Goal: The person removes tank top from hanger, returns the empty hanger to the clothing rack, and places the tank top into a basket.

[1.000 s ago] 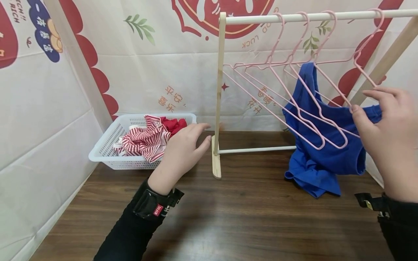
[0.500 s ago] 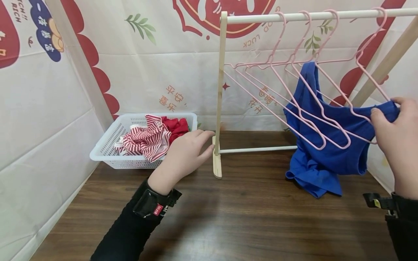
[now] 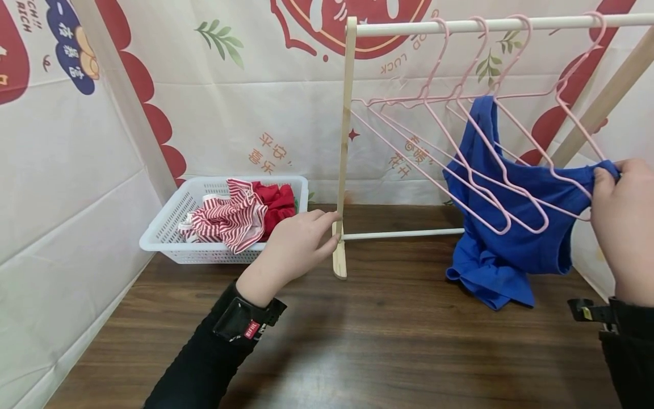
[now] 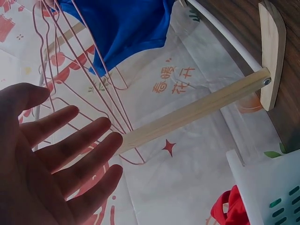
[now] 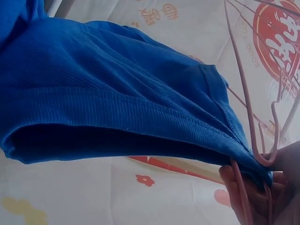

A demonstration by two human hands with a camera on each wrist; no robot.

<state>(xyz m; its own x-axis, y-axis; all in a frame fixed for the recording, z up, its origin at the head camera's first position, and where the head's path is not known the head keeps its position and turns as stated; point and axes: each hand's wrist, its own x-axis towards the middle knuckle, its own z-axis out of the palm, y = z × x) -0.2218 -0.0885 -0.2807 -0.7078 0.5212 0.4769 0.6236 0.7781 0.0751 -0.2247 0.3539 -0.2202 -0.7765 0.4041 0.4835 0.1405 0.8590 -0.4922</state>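
A blue tank top (image 3: 541, 255) hangs from one of several pink hangers (image 3: 438, 62), its lower part bunched low near the table. My right hand (image 3: 625, 227) pinches the free shoulder strap at the end of a hanger; the right wrist view shows the ribbed armhole (image 5: 117, 105) stretched toward my fingers, with hanger wire passing by them. The other strap goes up over a hanger near its neck. My left hand (image 3: 296, 247) holds nothing, its fingers spread apart in the left wrist view, and its fingertips overlap the foot of the rack's wooden post (image 3: 346, 125).
A white rail (image 3: 398, 29) carries the hangers, and a lower bar (image 3: 403, 234) joins the rack's base. At the left stands a white basket (image 3: 163, 247) with a red-striped garment (image 3: 240, 218) and a red cloth (image 3: 278, 199). Printed sheeting walls off the brown table (image 3: 409, 352).
My right hand has moved right, drawing the blue strap out to the hanger's end. My left hand has shifted slightly right and down, nearer the post.
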